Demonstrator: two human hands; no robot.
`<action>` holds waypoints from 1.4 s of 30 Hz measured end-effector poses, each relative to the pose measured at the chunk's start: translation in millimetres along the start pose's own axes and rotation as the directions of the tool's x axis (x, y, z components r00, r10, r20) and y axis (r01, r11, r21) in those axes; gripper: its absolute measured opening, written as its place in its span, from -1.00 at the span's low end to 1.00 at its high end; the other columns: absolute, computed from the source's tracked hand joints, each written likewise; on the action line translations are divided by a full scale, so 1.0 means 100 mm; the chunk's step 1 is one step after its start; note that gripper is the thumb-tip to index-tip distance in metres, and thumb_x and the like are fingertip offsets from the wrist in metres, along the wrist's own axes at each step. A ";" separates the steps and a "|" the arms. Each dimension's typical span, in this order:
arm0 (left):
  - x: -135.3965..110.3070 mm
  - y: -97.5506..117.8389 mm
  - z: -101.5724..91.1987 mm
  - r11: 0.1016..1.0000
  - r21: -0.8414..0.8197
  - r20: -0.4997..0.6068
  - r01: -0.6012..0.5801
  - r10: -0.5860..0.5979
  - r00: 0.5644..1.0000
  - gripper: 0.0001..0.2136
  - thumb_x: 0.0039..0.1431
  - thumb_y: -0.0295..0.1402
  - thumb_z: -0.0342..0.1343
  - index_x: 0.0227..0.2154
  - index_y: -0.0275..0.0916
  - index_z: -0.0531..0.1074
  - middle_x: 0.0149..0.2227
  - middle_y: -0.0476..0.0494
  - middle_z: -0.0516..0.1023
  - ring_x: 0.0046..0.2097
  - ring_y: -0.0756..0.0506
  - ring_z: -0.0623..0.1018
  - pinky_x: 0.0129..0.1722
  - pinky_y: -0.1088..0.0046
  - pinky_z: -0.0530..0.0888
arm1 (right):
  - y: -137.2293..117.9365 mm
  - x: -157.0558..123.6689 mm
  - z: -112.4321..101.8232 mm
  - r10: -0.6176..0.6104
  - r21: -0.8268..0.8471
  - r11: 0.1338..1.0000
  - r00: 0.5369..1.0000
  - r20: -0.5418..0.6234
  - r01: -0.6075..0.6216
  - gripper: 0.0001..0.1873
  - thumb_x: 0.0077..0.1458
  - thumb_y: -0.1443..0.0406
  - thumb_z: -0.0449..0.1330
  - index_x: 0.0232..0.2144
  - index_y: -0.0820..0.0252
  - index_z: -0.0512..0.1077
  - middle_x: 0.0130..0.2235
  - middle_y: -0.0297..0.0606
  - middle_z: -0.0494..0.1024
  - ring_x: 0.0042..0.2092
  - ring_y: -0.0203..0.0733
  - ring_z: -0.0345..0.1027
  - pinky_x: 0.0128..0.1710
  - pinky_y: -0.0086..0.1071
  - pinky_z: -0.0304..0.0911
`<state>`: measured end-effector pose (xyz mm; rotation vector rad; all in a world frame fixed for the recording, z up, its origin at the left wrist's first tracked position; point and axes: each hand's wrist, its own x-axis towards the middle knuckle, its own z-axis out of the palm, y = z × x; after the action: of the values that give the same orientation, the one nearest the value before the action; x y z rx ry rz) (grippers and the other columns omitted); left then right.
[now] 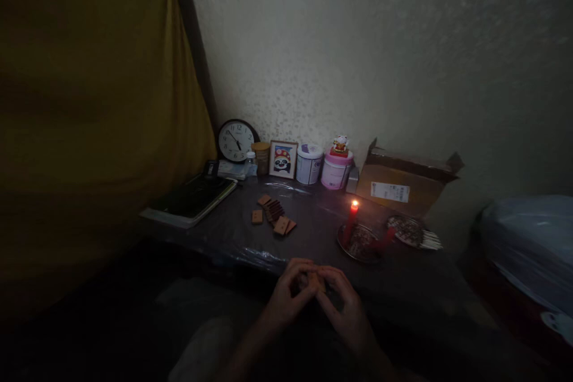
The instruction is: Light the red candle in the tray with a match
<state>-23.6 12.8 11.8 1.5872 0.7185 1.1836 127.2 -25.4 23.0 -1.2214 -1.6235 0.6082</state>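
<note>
One small tan piece (317, 282) is pinched between left hand (292, 291) and right hand (345, 305); scattered brown tiles (274, 210) lie beyond and leftward, nearer the left hand.

On my feed: table cover (262, 255), glossy dark plastic, wrinkled. Small tan blocks (281, 225), matt, I'd tag wood-like. Curtain (98, 101), matt cloth. Wall (335, 59), rough, mottled. Box (418, 200), cardboard; label (389, 192), paper. Pink tub (335, 176), smooth plastic. Candle (353, 215), waxy. Candle dish (342, 248), shiny, metal-looking. Bundle (532, 239), glossy plastic wrap. Held piece (317, 282): too dim for me.
</note>
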 end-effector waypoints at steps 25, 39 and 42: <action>0.05 -0.07 0.07 0.567 -0.695 0.225 0.442 -0.411 0.883 -0.72 0.09 -0.23 0.08 -0.18 -0.26 0.38 -0.36 -0.13 0.54 -0.40 -0.05 0.56 -0.41 0.47 0.42 | 0.04 0.01 -0.07 -0.042 -0.089 0.995 0.995 -0.090 0.034 -0.79 0.04 0.29 0.15 -0.20 0.10 0.37 -0.09 -0.21 0.44 -0.04 -0.14 0.35 -0.04 -0.30 0.32; 0.03 -0.01 0.07 0.379 -0.763 0.396 0.523 -0.365 0.842 -0.67 0.20 -0.24 -0.08 -0.14 -0.33 0.44 -0.18 -0.25 0.57 -0.29 -0.07 0.55 -0.22 0.39 0.40 | -0.09 0.00 -0.05 -0.032 -0.055 0.998 0.998 -0.052 0.029 -0.78 0.02 0.31 0.16 -0.21 0.10 0.37 -0.09 -0.20 0.45 -0.04 -0.14 0.35 -0.06 -0.33 0.32; 0.03 0.00 0.07 0.368 -0.771 0.393 0.520 -0.367 0.843 -0.70 0.20 -0.26 -0.07 -0.14 -0.32 0.44 -0.20 -0.24 0.58 -0.29 -0.07 0.55 -0.21 0.38 0.39 | -0.09 -0.01 -0.05 -0.024 -0.050 0.998 0.999 -0.039 0.022 -0.78 0.03 0.31 0.16 -0.20 0.11 0.37 -0.08 -0.21 0.44 -0.05 -0.15 0.36 -0.07 -0.36 0.32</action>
<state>-16.3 12.7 12.7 0.5262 0.2935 0.7580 128.4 -30.1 31.9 -1.2415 -1.6256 0.5284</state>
